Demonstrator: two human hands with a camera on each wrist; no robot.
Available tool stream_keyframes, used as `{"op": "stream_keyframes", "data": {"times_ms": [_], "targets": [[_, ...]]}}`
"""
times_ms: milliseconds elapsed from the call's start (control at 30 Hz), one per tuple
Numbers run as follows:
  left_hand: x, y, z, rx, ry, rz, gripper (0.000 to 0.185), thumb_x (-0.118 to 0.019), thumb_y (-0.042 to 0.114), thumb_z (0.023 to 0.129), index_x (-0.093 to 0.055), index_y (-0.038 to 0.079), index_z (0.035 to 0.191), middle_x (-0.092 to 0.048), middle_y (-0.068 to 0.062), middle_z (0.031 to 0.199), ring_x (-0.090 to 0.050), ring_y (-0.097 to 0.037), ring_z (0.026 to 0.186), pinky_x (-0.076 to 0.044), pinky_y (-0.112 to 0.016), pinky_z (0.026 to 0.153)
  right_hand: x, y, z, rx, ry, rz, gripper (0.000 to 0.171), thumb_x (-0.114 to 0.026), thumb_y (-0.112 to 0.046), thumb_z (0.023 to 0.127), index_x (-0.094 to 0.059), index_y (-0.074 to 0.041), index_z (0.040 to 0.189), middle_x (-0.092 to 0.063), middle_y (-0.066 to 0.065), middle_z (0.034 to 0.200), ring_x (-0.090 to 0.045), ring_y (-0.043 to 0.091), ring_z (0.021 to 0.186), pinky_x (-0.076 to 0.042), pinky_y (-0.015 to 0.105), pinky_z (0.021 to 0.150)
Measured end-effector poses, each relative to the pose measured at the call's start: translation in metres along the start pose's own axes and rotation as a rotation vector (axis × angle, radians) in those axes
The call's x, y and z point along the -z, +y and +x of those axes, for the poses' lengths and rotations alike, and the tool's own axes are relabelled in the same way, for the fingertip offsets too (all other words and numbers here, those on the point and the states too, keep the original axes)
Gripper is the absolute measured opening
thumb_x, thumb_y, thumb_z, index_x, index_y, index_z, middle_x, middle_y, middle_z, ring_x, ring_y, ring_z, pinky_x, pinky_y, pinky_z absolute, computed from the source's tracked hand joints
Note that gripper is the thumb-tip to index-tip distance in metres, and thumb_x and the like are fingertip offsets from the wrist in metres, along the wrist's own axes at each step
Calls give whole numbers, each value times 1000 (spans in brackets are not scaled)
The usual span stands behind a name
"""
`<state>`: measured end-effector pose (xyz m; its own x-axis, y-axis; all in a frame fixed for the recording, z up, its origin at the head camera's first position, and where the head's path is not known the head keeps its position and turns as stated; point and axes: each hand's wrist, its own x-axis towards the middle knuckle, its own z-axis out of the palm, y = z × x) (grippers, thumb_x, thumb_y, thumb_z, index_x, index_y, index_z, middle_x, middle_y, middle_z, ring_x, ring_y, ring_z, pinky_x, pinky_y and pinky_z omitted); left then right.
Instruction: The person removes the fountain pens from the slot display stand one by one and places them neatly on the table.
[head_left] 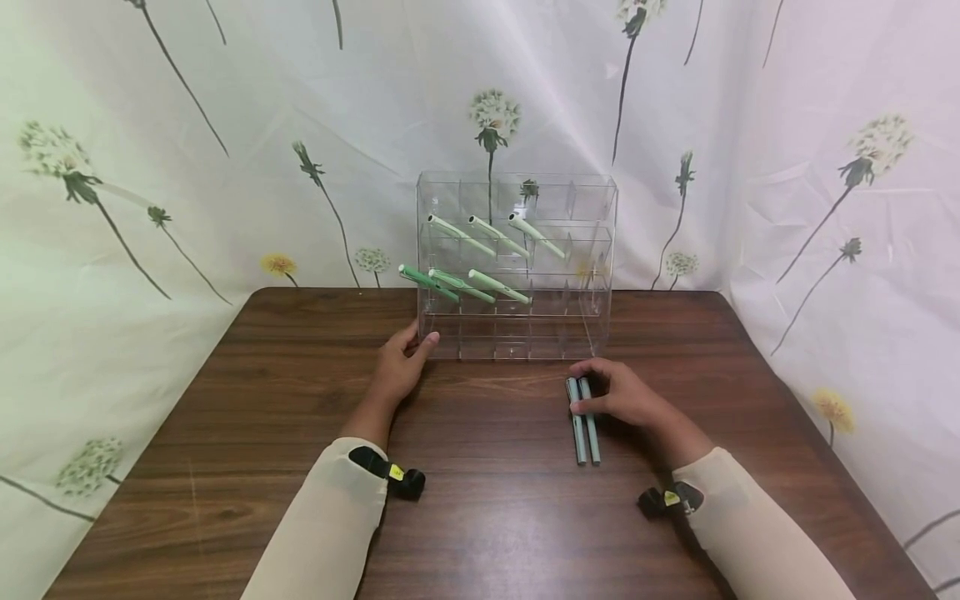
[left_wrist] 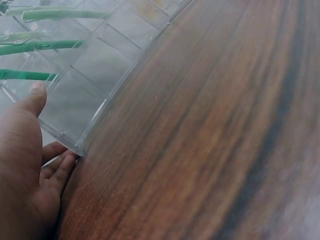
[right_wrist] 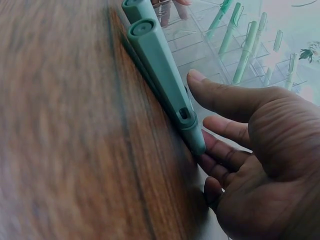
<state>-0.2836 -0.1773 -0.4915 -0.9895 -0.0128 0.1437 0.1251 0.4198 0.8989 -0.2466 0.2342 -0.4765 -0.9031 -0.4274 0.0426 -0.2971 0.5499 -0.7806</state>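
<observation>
— Dark wood-grain table (head_left: pixel 487 500), backed on all sides by a pale cloth (head_left: pixel 225 125) printed with dandelions. What stands on it?

— Clear rack (head_left: pixel 517 267) at the far middle, six green pens (head_left: pixel 480 236) slanting out of its upper rows. Two grey-green pens (head_left: pixel 584 421) lie side by side on the table, in front of the rack and to its right.

— And the hands?

— From above, the left hand (head_left: pixel 399 367) rests at the rack's lower left corner. The right hand (head_left: pixel 622 393) lies over the far ends of the two pens, fingers bent around them.

— Do the wrist cameras add anything?

— The left one shows the thumb (left_wrist: pixel 34 97) laid on the rack's front and the fingers loosely bent at its corner, nothing pinched. The right one shows the fingertips (right_wrist: pixel 212 142) against the nearer pen, thumb raised above it; not a closed grasp.
</observation>
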Motion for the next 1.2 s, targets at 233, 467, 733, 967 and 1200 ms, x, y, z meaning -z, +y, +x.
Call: {"op": "stream_keyframes", "data": {"times_ms": [233, 467, 733, 967, 1200], "targets": [[0, 1, 0, 6, 0, 9, 68, -65, 51, 109, -44, 24, 168, -62, -20, 157, -59, -36, 147, -50, -52, 123, 0, 0, 0, 2, -3, 8, 59, -94, -17, 88, -69, -1, 139, -72, 19, 138, -64, 35, 128, -48, 54, 115], [0, 1, 1, 9, 4, 8, 68, -65, 52, 109, -45, 25, 168, -62, -19, 157, -60, -35, 147, -50, -52, 123, 3, -3, 0, 4, -9, 20, 59, -93, -14, 88, -69, 0, 139, -72, 21, 140, -63, 39, 133, -46, 59, 118], [0, 2, 0, 0, 9, 1, 68, -65, 50, 110, -45, 23, 168, -62, -20, 156, -61, -36, 145, -51, -53, 123, 9, -12, 1, -26, -9, 24, 59, -92, -14, 90, -67, 2, 141, -72, 23, 139, -63, 43, 135, -47, 64, 120], [1, 3, 1, 7, 7, 7, 68, -66, 50, 109, -45, 23, 168, -61, -21, 158, -60, -36, 147, -50, -52, 123, 15, -28, 1, -70, -18, 13, 61, -90, -16, 93, -63, 4, 144, -69, 25, 144, -60, 47, 142, -44, 66, 122], [1, 4, -1, 15, -7, -4, 68, -66, 48, 110, -44, 21, 168, -60, -21, 158, -60, -36, 146, -51, -52, 123, 19, -40, 7, -52, -51, -18, 61, -88, -19, 95, -63, 2, 146, -66, 24, 149, -56, 46, 146, -44, 67, 122]]}}
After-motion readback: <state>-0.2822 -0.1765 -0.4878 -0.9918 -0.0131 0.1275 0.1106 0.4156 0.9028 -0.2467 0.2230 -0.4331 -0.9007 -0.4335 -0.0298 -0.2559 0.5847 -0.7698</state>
